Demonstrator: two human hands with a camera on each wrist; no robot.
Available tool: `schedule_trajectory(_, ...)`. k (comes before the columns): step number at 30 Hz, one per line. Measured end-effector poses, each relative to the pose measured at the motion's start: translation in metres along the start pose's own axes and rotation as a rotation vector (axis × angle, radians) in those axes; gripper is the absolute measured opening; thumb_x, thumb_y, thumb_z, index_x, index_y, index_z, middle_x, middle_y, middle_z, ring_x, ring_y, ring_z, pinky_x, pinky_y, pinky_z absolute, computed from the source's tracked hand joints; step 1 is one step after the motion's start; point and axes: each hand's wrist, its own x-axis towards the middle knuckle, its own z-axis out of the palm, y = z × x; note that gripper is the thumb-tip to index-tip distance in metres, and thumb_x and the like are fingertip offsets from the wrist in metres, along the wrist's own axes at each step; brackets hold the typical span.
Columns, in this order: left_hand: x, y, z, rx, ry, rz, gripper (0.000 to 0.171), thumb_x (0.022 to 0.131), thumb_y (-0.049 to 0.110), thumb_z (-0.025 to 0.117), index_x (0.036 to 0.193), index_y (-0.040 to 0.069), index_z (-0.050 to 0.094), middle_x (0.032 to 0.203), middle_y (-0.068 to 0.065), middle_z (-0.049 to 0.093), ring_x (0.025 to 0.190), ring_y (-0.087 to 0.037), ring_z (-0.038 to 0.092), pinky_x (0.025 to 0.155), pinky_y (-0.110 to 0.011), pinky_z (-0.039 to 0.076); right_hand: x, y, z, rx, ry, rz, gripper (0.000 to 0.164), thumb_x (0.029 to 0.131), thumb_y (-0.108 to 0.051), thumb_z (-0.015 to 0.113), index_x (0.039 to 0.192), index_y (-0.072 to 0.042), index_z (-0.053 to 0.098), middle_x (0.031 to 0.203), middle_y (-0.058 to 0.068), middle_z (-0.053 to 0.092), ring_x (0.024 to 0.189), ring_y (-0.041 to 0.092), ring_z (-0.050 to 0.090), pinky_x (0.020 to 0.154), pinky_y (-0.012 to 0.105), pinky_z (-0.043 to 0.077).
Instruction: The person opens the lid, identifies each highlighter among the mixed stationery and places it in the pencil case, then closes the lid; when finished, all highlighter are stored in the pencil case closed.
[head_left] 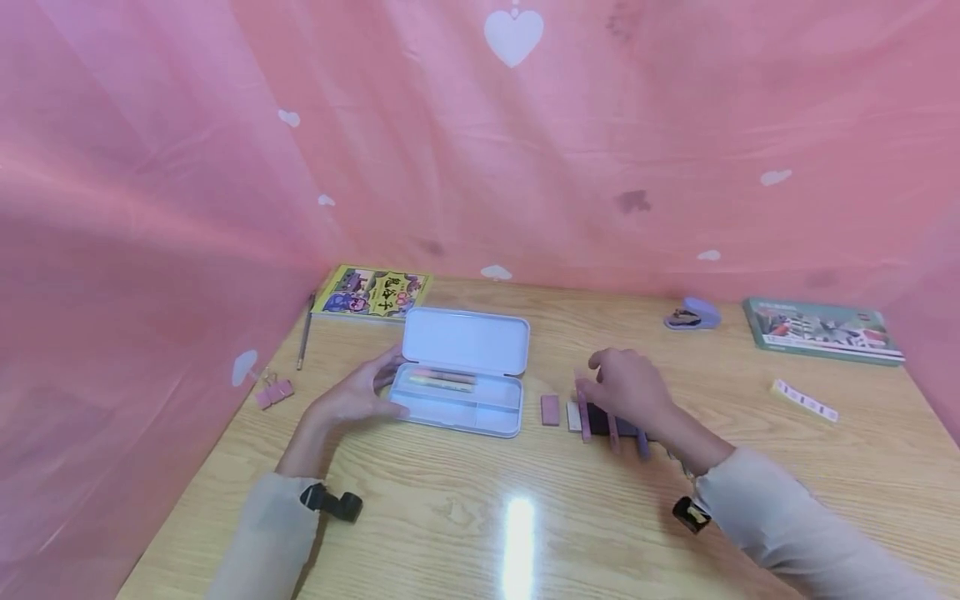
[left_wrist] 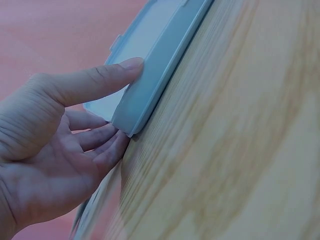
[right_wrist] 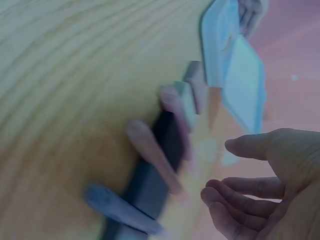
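Note:
My left hand (head_left: 352, 398) grips the left end of an open pale blue pencil case (head_left: 465, 342). In the left wrist view its thumb presses on the rim and its fingers lie against the side. Two slim pens (head_left: 444, 382) lie in the case's upper left compartment. Over on the right, my right hand (head_left: 630, 387) hovers above several pens with nothing between its parted fingers. A pink-purple pen (head_left: 584, 421), a reddish pen (right_wrist: 152, 155) and a blue-purple pen (right_wrist: 122, 210) lie across a dark bar-like object (right_wrist: 150, 185). Left of them are a white eraser (head_left: 573, 417) and a pink eraser (head_left: 550, 410).
At the back left are a yellow comic book (head_left: 371, 293) and a pencil (head_left: 305, 333), with a pink binder clip (head_left: 274, 392) nearer. A purple stapler (head_left: 692, 314), a flat green box (head_left: 823, 331) and a white-purple strip (head_left: 805, 400) lie to the right. Pink curtain surrounds the table.

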Motion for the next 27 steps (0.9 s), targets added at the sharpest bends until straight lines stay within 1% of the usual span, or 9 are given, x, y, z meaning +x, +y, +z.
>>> schedule_trajectory(4, -0.001, 0.002, 0.000, -0.003, 0.003, 0.004, 0.114, 0.066, 0.011, 0.084, 0.153, 0.015, 0.009, 0.145, -0.013, 0.039, 0.137, -0.039, 0.029, 0.115, -0.049, 0.023, 0.004, 0.003, 0.016, 0.022, -0.022, 0.062, 0.026, 0.085, -0.029, 0.063, 0.079, -0.005, 0.069, 0.054, -0.002, 0.055, 0.046, 0.012, 0.046, 0.037, 0.023, 0.033)
schedule_trajectory(9, 0.000, 0.003, -0.001, 0.011, 0.011, -0.022, 0.115, 0.065, 0.017, 0.085, 0.153, 0.017, 0.010, 0.147, -0.011, 0.036, 0.137, -0.037, 0.029, 0.115, -0.047, 0.024, 0.005, 0.005, 0.030, 0.062, -0.010, 0.128, 0.023, 0.081, -0.028, 0.067, 0.068, -0.009, 0.066, 0.052, -0.002, 0.050, 0.045, 0.013, 0.044, 0.037, 0.023, 0.032)
schedule_trajectory(13, 0.000, 0.003, 0.000, 0.014, 0.013, -0.038, 0.115, 0.065, 0.017, 0.085, 0.153, 0.019, 0.010, 0.147, -0.010, 0.036, 0.138, -0.036, 0.029, 0.115, -0.046, 0.024, 0.007, 0.005, 0.031, 0.091, -0.005, 0.154, 0.025, 0.079, -0.027, 0.066, 0.061, -0.011, 0.063, 0.049, -0.003, 0.047, 0.044, 0.012, 0.040, 0.037, 0.023, 0.030)
schedule_trajectory(15, 0.000, 0.003, 0.000, 0.013, 0.016, -0.044, 0.115, 0.065, 0.017, 0.085, 0.153, 0.019, 0.011, 0.147, -0.009, 0.036, 0.138, -0.035, 0.029, 0.115, -0.045, 0.025, 0.008, 0.004, 0.026, 0.100, 0.002, 0.152, 0.026, 0.081, -0.029, 0.065, 0.062, -0.011, 0.065, 0.050, -0.004, 0.049, 0.045, 0.011, 0.041, 0.038, 0.022, 0.031)
schedule_trajectory(17, -0.001, 0.003, 0.000, 0.016, 0.013, -0.042, 0.116, 0.065, 0.018, 0.085, 0.153, 0.019, 0.009, 0.148, -0.010, 0.035, 0.138, -0.036, 0.028, 0.115, -0.046, 0.025, 0.009, 0.003, 0.019, 0.118, 0.010, 0.138, 0.028, 0.084, -0.031, 0.062, 0.069, -0.008, 0.069, 0.051, -0.004, 0.054, 0.045, 0.011, 0.044, 0.039, 0.023, 0.036)
schedule_trajectory(19, -0.001, 0.004, 0.000, 0.015, 0.013, -0.040, 0.116, 0.065, 0.018, 0.084, 0.153, 0.019, 0.009, 0.149, -0.011, 0.034, 0.138, -0.037, 0.028, 0.115, -0.046, 0.024, 0.009, 0.000, 0.009, 0.140, 0.008, 0.116, 0.030, 0.087, -0.031, 0.059, 0.082, -0.004, 0.072, 0.054, -0.001, 0.061, 0.047, 0.012, 0.052, 0.045, 0.026, 0.044)
schedule_trajectory(21, -0.002, 0.003, 0.000, 0.015, 0.012, -0.032, 0.116, 0.066, 0.018, 0.084, 0.153, 0.018, 0.008, 0.149, -0.012, 0.033, 0.138, -0.038, 0.027, 0.114, -0.048, 0.024, 0.010, -0.004, -0.002, 0.152, 0.014, 0.087, 0.030, 0.087, -0.028, 0.059, 0.092, 0.000, 0.072, 0.059, 0.001, 0.065, 0.050, 0.012, 0.057, 0.050, 0.029, 0.049)
schedule_trajectory(25, -0.001, 0.001, -0.001, 0.009, 0.015, -0.044, 0.116, 0.065, 0.018, 0.085, 0.153, 0.020, 0.009, 0.149, -0.009, 0.034, 0.138, -0.036, 0.028, 0.115, -0.047, 0.024, 0.013, -0.012, -0.018, 0.162, 0.004, 0.031, 0.027, 0.085, -0.022, 0.062, 0.097, 0.000, 0.071, 0.064, 0.003, 0.068, 0.055, 0.011, 0.062, 0.057, 0.030, 0.052)
schedule_trajectory(27, 0.001, 0.000, 0.000, 0.007, 0.011, -0.039, 0.116, 0.065, 0.018, 0.085, 0.153, 0.021, 0.009, 0.150, -0.009, 0.033, 0.138, -0.035, 0.028, 0.115, -0.047, 0.025, 0.015, -0.017, -0.024, 0.162, 0.010, 0.009, 0.024, 0.085, -0.022, 0.064, 0.095, -0.002, 0.072, 0.070, 0.004, 0.070, 0.056, 0.011, 0.062, 0.054, 0.030, 0.051)
